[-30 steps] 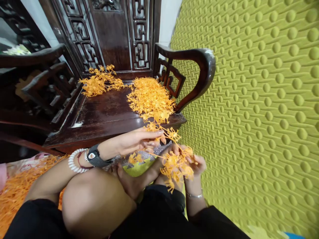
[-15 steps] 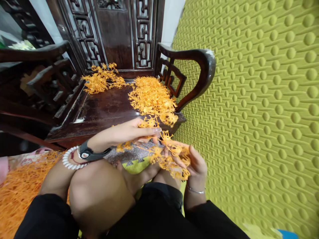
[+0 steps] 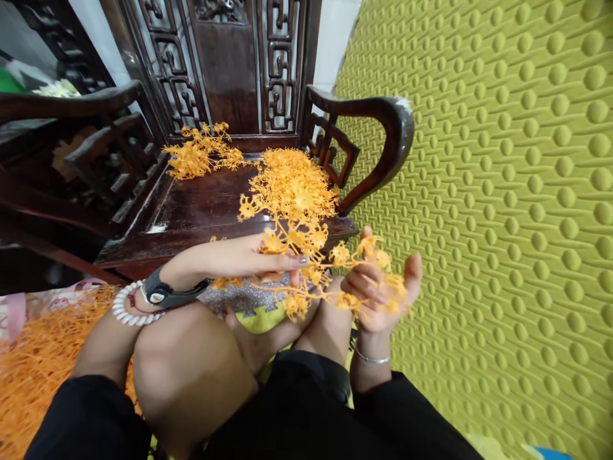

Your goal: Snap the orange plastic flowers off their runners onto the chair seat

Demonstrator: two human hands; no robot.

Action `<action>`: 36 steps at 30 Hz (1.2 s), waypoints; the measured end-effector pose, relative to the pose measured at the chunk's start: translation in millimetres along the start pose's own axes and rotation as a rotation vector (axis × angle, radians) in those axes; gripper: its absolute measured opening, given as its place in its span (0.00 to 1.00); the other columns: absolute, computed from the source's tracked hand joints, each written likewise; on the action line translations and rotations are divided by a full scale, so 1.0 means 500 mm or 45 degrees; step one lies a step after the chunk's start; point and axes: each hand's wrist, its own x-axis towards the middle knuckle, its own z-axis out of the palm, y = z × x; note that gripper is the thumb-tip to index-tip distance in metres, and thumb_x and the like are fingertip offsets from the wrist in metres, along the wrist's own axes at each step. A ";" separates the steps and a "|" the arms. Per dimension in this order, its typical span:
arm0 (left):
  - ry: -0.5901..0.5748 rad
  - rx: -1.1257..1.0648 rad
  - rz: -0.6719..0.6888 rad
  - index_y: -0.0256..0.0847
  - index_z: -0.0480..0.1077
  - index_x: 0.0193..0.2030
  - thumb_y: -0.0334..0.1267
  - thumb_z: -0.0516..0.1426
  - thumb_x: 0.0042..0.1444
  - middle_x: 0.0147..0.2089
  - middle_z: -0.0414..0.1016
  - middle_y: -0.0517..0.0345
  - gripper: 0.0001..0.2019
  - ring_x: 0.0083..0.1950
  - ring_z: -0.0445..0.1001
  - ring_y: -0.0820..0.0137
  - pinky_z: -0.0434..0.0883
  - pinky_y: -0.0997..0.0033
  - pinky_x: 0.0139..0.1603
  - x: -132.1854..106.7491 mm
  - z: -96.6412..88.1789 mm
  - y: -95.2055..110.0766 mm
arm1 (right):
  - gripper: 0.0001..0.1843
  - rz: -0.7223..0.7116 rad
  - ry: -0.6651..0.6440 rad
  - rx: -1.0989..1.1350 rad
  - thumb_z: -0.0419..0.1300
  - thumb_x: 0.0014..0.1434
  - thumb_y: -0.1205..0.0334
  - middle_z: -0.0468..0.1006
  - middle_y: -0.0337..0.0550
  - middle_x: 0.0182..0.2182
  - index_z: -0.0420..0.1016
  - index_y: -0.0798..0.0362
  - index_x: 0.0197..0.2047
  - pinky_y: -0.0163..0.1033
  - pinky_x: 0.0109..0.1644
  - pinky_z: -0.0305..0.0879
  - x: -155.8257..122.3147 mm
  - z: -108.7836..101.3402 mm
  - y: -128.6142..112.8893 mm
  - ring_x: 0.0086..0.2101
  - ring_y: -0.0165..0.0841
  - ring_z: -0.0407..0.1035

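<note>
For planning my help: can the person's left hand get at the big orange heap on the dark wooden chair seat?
Probably yes. The left hand is just in front of the seat's edge, and the heap lies right beyond it. Only orange sprigs trailing from the heap lie between.

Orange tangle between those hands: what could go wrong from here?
The orange sprigs between the left hand and right hand seem to reach the pile on the dark wooden seat, so a pull could snag and drag it. Loose pieces could also drop onto the orange heap beside the knee and mix in.
</note>
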 end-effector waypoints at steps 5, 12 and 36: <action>0.120 -0.001 -0.005 0.36 0.71 0.34 0.51 0.52 0.60 0.21 0.56 0.65 0.18 0.22 0.53 0.78 0.54 0.80 0.21 -0.008 -0.006 0.001 | 0.27 -0.003 -0.150 0.352 0.50 0.58 0.42 0.77 0.40 0.34 0.68 0.50 0.54 0.18 0.09 0.39 0.018 -0.012 0.008 0.12 0.12 0.43; 0.094 0.115 0.036 0.36 0.73 0.34 0.43 0.57 0.55 0.25 0.66 0.61 0.11 0.27 0.62 0.75 0.63 0.78 0.29 -0.022 -0.015 -0.012 | 0.12 0.177 -0.085 0.075 0.55 0.57 0.56 0.69 0.29 0.19 0.73 0.56 0.37 0.17 0.07 0.30 0.011 -0.047 0.003 0.08 0.12 0.35; -0.201 0.287 0.239 0.43 0.63 0.63 0.37 0.67 0.45 0.63 0.65 0.53 0.36 0.62 0.63 0.60 0.58 0.68 0.63 -0.049 -0.036 -0.004 | 0.15 -0.309 0.195 -0.773 0.57 0.58 0.47 0.65 0.36 0.24 0.72 0.48 0.41 0.35 0.31 0.59 0.013 0.024 0.087 0.24 0.28 0.58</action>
